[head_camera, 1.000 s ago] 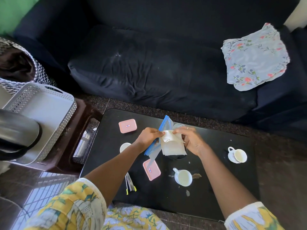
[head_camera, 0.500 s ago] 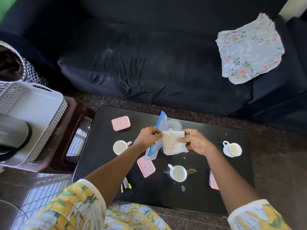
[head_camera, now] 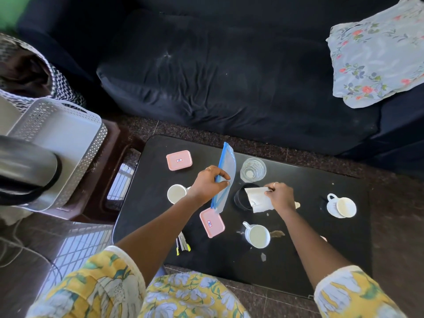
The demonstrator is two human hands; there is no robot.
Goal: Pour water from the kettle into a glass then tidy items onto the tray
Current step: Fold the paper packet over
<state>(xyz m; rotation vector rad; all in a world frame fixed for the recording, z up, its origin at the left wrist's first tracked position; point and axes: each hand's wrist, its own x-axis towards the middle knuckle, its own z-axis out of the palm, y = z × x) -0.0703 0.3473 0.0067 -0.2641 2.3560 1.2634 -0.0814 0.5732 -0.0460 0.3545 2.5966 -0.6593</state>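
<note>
Tissue (head_camera: pixel 259 199) now out of zip bag (head_camera: pixel 226 177); left hand (head_camera: pixel 207 183) pinches bag, right hand (head_camera: pixel 281 196) grips tissue mid-surface. Tidying underway; tray (head_camera: pixel 57 134) holds nothing visible yet.

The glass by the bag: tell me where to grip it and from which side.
Grip the glass around its side wall, coming from the right. It stands upright, open mouth up, round and without a handle. The bag in the left hand crowds its left, and the right hand is nearest.
</note>
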